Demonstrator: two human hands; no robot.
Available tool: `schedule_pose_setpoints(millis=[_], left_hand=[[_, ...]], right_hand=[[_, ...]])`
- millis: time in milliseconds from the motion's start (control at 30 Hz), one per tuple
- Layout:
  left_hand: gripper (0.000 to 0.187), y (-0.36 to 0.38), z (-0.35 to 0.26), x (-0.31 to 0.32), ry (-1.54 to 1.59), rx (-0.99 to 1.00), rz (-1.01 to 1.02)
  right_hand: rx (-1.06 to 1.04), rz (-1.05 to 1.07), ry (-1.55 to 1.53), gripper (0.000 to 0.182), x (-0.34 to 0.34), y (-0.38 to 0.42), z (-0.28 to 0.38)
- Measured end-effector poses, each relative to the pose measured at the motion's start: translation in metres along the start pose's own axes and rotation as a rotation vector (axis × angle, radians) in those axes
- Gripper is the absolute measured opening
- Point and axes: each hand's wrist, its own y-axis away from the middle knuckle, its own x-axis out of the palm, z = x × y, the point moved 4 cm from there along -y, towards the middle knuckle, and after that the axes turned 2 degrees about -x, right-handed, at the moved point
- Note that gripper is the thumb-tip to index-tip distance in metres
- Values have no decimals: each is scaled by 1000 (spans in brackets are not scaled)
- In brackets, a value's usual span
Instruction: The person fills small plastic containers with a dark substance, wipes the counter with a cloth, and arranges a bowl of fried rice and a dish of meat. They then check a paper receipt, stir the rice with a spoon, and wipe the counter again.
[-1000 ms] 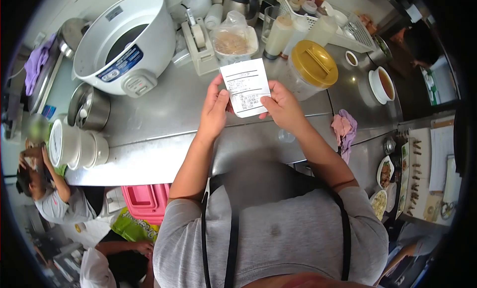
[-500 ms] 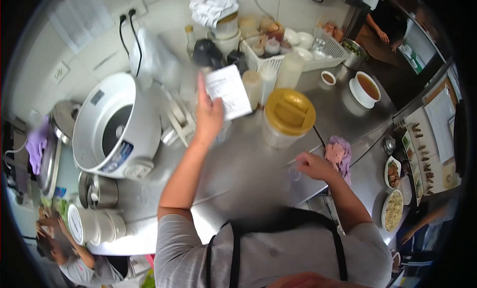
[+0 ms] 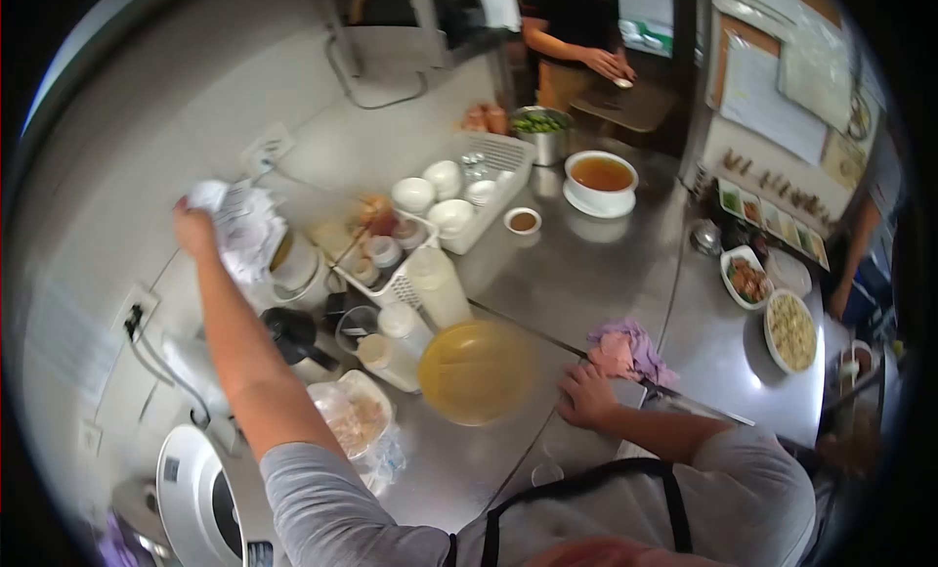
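Note:
My left hand (image 3: pixel 195 227) reaches to the upper left, its fingers closed on a paper slip (image 3: pixel 207 196) at the edge of a pile of crumpled papers (image 3: pixel 251 230). The pile rests on top of a white tub (image 3: pixel 296 268) by the wall. My right hand (image 3: pixel 587 395) lies flat on the steel counter with its fingers spread, just below a pink and purple cloth (image 3: pixel 630 352). Between my arms stands a container with a yellow lid (image 3: pixel 477 371), slightly blurred.
White bottles (image 3: pixel 438 286) and a white basket with bowls (image 3: pixel 489 210) stand mid-counter. Behind are a soup bowl (image 3: pixel 600 174) and sauce cup (image 3: pixel 523 221). Food dishes (image 3: pixel 789 330) are at right, a large white pot (image 3: pixel 200 499) at lower left. A person (image 3: pixel 576 39) stands across the counter.
My left hand has moved up and left with the slip to the paper pile. My right hand has opened and come down onto the counter. The view has swung to the right.

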Motion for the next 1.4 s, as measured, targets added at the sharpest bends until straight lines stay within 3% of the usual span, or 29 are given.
schedule_pose_setpoints(millis=[67, 133, 233, 367, 467, 567, 667, 767, 867, 967, 1000, 1100, 1133, 1167, 1200, 1267, 1300, 1367, 1400], left_hand=[[32, -11, 21, 20, -53, 85, -23], [33, -10, 28, 29, -68, -72, 143], [36, 15, 22, 34, -93, -121, 232], [32, 9, 34, 33, 214, 41, -252], [32, 3, 5, 21, 214, -1, -74], [34, -3, 25, 43, 8, -139, 227], [34, -5, 36, 47, 56, -139, 165], [34, -28, 29, 38, 108, 7, -70], [36, -34, 37, 55, -170, 41, 281], [39, -19, 50, 79, -254, 30, 544], [40, -7, 47, 76, -231, 58, 430], [45, 33, 22, 66, -248, 31, 334], [54, 14, 72, 116, -699, 414, 385], [64, 30, 56, 102, -767, 162, 516], [72, 59, 22, 69, -701, 60, 502], [84, 94, 1, 45, -608, 114, 365], [77, 124, -33, 14, -518, 211, 262], [68, 178, -87, -36, 46, 331, 439], [65, 210, -103, -53, 89, 212, 656]], right_hand=[[4, 10, 19, 37, -2, 1, 0], [3, 50, 55, 38, -5, -2, 0], [23, 72, 35, 39, 3, -4, -5], [12, 33, -3, 38, -1, -3, -4], [-3, 8, -25, 39, -2, -4, -4], [-8, 3, -28, 39, -3, -3, -4], [1, 14, -21, 39, 1, -3, -6], [4, 21, -28, 40, 3, -3, -7], [15, 47, -21, 39, 2, -3, -8], [23, 52, 0, 38, 5, -3, -9], [21, 47, -5, 38, 6, -3, -10], [50, 56, 32, 38, 14, -2, -14], [49, 78, 46, 38, 16, -2, -14], [55, 81, -1, 38, 16, 0, -10], [56, 82, -46, 38, 11, -2, -10], [48, 72, -87, 39, 12, -7, -12], [44, 66, -84, 39, 13, -6, -14], [33, 40, -86, 39, 16, -3, -13], [20, 16, -86, 39, 15, -4, -13]])
